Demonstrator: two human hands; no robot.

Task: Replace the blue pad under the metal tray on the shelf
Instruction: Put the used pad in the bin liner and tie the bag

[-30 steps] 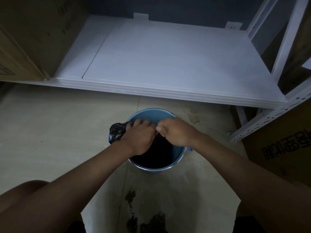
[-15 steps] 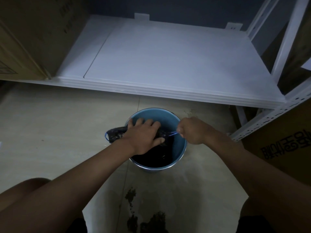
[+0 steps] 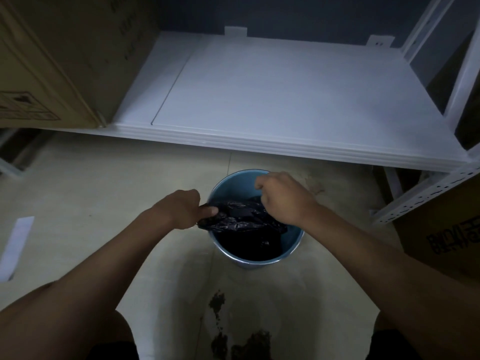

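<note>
White shelf [image 3: 285, 100] spanned upper frame, bare; at lower centre, left hand [image 3: 181, 211] and right hand [image 3: 283, 198] each pinched the black bag [image 3: 241, 219], apparently spreading it over the blue bucket [image 3: 293, 245].

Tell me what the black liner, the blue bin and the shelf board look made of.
Black liner: thin plastic film, going by its glossy crinkles. Blue bin: smooth blue inside, shiny silvery rim; plastic or painted metal, unclear. Shelf board: flat matte white panel, probably painted metal or laminate.
</note>
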